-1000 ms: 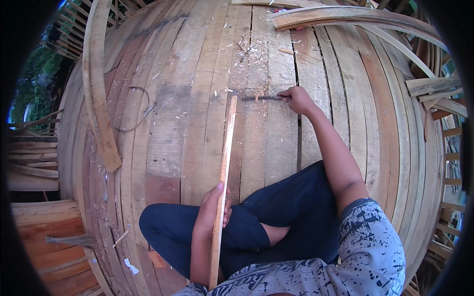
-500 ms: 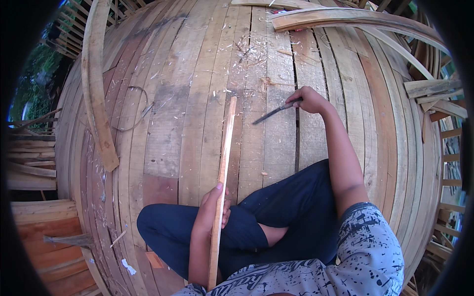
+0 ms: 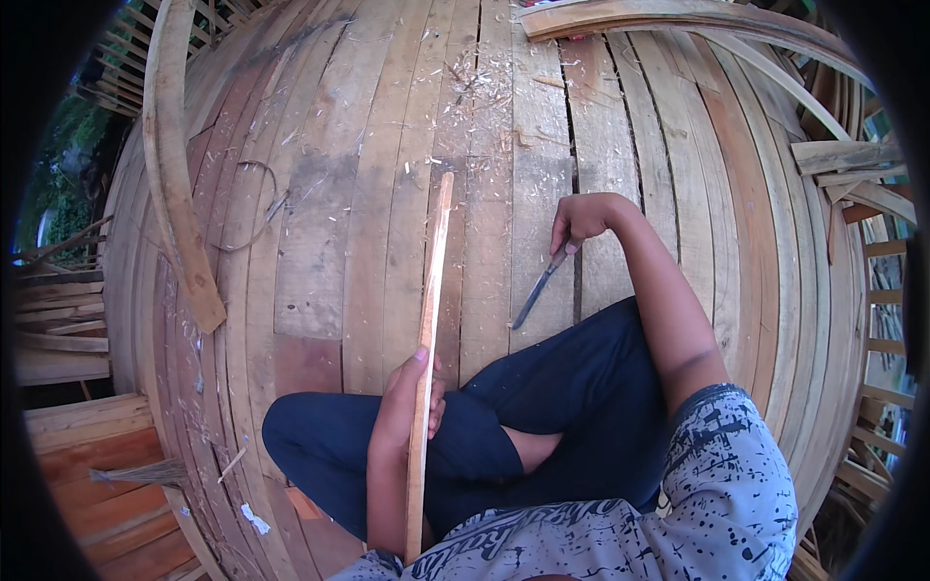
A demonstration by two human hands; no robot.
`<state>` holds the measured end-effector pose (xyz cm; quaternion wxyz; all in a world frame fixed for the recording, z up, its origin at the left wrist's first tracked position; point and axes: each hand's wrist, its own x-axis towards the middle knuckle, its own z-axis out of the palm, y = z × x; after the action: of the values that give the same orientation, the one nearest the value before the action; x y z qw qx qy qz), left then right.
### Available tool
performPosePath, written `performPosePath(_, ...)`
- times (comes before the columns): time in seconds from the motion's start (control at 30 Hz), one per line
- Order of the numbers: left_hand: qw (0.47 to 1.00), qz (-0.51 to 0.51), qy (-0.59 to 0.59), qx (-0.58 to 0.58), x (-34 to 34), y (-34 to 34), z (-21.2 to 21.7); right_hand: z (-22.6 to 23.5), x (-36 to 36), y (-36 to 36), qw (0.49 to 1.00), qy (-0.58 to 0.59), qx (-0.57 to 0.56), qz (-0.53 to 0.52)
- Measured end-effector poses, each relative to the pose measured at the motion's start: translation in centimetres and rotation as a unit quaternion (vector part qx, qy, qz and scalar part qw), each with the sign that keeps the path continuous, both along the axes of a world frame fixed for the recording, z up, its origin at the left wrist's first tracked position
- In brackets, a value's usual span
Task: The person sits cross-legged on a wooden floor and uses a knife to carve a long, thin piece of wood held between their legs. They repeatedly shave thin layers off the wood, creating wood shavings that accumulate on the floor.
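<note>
A long, thin wooden strip runs from near my torso out over the floor, its far end narrowing. My left hand is closed round the strip near my left knee. Out to the right, my right hand grips a dark-bladed knife by its handle. The blade points down and toward me, apart from the strip. Most of the handle is hidden in my fingers.
Wood shavings litter the plank floor. A curved board lies at the left, another long board at the far right. A broom end shows at the lower left. Slatted wood lines the right side.
My right hand has moved slightly toward me and left. The knife has swung from pointing left to pointing down toward me. My left hand keeps its hold on the strip.
</note>
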<state>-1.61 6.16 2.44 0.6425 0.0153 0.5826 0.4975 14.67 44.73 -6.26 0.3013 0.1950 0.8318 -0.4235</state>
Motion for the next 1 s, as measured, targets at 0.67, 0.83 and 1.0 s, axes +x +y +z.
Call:
performPosePath(0.67, 1.0, -0.002, 0.007, -0.001, 0.0, 0.0, 0.3, -0.6, -1.4, -0.8, 0.933, 0.203, 0.204, -0.215)
performPosePath(0.83, 1.0, 0.001, 0.004, -0.009, 0.0, 0.1, 0.3, -1.6, 0.5, 0.2, 0.989, 0.141, 0.036, -0.039)
performPosePath(1.0, 1.0, -0.002, 0.008, -0.006, 0.0, 0.0, 0.2, -1.6, -1.4, -1.6, 0.98, 0.133, 0.111, -0.093)
